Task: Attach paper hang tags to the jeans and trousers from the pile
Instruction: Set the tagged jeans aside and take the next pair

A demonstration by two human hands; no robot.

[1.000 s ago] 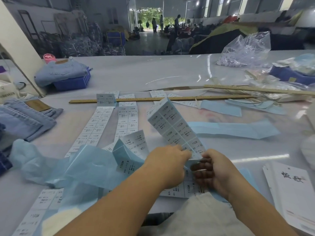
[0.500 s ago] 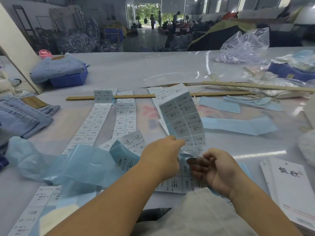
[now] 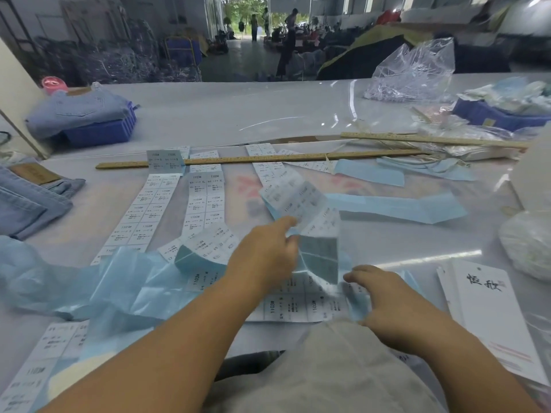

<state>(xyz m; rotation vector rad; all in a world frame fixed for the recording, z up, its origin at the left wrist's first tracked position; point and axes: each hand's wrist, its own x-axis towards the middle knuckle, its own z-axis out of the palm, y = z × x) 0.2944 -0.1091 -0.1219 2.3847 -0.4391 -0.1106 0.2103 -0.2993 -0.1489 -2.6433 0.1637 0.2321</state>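
Our left hand (image 3: 265, 257) pinches the label strip (image 3: 298, 201) at frame centre; our right hand (image 3: 384, 296) presses its near edge flat, fingers straight, on the counter (image 3: 238, 114).

big workshop hall | grey concrete floor (image 3: 238, 61) | bright open doorway (image 3: 247, 13) at far end, trees outside | people (image 3: 290, 28) standing near it | glossy white table (image 3: 226, 114) in front

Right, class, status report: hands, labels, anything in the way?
Left hand pinches label strip. Right hand rests on the strip's lower end. Hang tags untouched. Blue backing clutters the left.
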